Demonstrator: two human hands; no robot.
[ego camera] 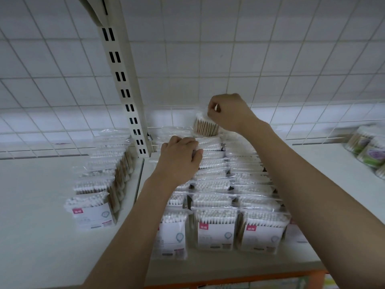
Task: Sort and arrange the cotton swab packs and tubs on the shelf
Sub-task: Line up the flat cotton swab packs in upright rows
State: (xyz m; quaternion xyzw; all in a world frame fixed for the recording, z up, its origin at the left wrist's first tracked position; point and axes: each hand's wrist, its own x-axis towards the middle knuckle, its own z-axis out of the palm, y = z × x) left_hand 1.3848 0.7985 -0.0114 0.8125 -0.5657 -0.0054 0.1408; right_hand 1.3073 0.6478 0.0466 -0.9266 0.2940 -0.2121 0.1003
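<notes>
pack labels [215, 234] blurred, no readable text

We record the right hand [229, 112] pinching the top of a raised pack [205, 126] at the shelf [37, 184] rear. The left hand [180, 156] grips packs in the rows [216, 205]. Blurred items [368, 149] far right appear to be tubs.
</notes>
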